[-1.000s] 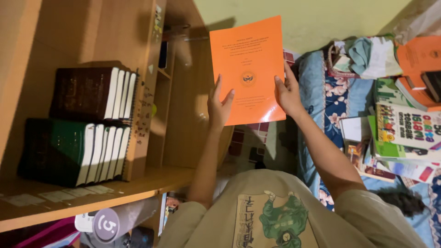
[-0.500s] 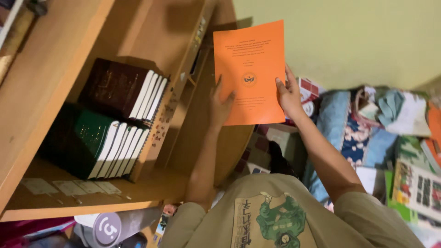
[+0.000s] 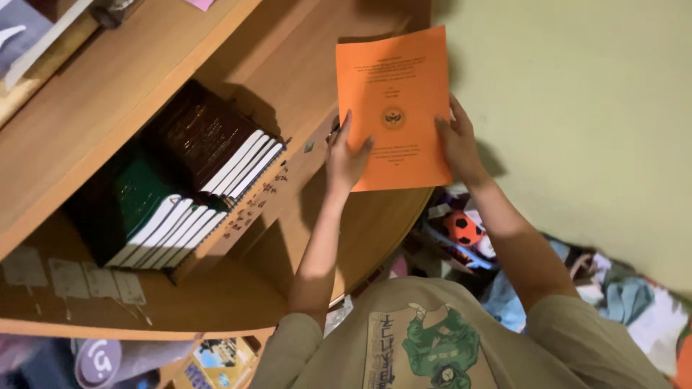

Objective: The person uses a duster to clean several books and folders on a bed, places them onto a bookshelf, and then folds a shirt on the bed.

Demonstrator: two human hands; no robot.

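A thin orange booklet [image 3: 404,79] is held up flat in front of a wooden bookshelf [image 3: 108,94]. My left hand [image 3: 344,157] grips its lower left edge, and my right hand [image 3: 459,144] grips its lower right edge. Both thumbs lie on the printed cover. The booklet's top reaches the shelf's right end, next to the pale green wall [image 3: 577,108].
Dark brown books [image 3: 209,137] and dark green books [image 3: 140,209] stand in a shelf compartment at left. Paper labels [image 3: 68,277] lie on the shelf board below. An orange ball [image 3: 463,227] and crumpled cloth [image 3: 627,302] lie on the floor at right.
My view has turned left and tilted, so the bed with its books has left the frame. The booklet has come closer to the shelf, with both hands keeping the same grip.
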